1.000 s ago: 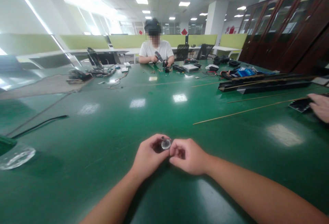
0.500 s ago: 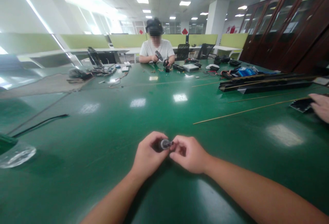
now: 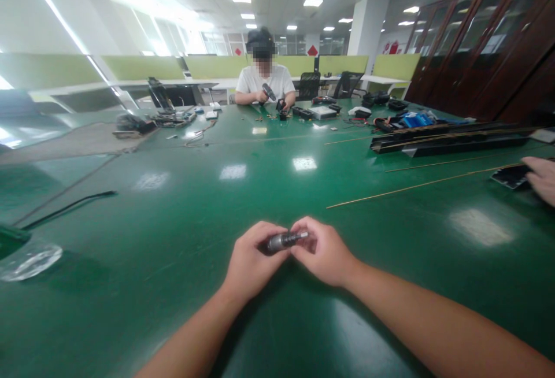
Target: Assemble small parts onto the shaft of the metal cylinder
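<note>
A small grey metal cylinder (image 3: 281, 241) with a thin shaft at its right end lies sideways between my two hands, just above the green table (image 3: 173, 239). My left hand (image 3: 254, 261) is closed around its left part. My right hand (image 3: 323, 251) pinches the shaft end with thumb and fingers. Both hands meet near the table's front middle.
A clear plastic bag (image 3: 28, 261) and a black cable (image 3: 69, 207) lie at the left. Thin brass rods (image 3: 411, 186) and long black rails (image 3: 446, 142) lie at the right, near another person's hand (image 3: 541, 178). A person in white (image 3: 263, 80) works at the far end among tools.
The cylinder has turned from end-on, showing its round face, to lying sideways with the shaft pointing right. Both hands have risen slightly and stayed together.
</note>
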A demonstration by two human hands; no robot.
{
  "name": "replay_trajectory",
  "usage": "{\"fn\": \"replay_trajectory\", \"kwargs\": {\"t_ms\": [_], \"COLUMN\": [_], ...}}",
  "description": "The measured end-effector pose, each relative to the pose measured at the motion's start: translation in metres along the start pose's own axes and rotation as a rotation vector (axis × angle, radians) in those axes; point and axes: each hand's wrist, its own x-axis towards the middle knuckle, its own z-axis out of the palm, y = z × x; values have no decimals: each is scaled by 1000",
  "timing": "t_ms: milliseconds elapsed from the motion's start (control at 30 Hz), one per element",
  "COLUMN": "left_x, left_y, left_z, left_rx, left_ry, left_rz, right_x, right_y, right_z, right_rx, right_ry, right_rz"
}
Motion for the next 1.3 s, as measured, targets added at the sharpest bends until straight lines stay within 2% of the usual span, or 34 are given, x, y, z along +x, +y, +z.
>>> {"fn": "replay_trajectory", "kwargs": {"t_ms": [500,600,700,1133,1300], "left_x": [-1,-1,-1,0,0], "left_y": [-2,-2,-2,-2,-2], "left_z": [1,2,1,1,2], "left_rx": [84,81,65,-99,-93], "left_ry": [-111,-72,-38,-17,-9], "left_rz": [-21,-15,-80,-200,-221], "right_x": [3,5,7,6,6], "right_y": [-1,0,2,3,1], "right_z": [-3,-4,-4,-4,-4], "right_rx": [-53,-66,-58,1,13], "right_ry": [46,26,27,30,39], "right_rz": [-68,-54,-37,-38,-32]}}
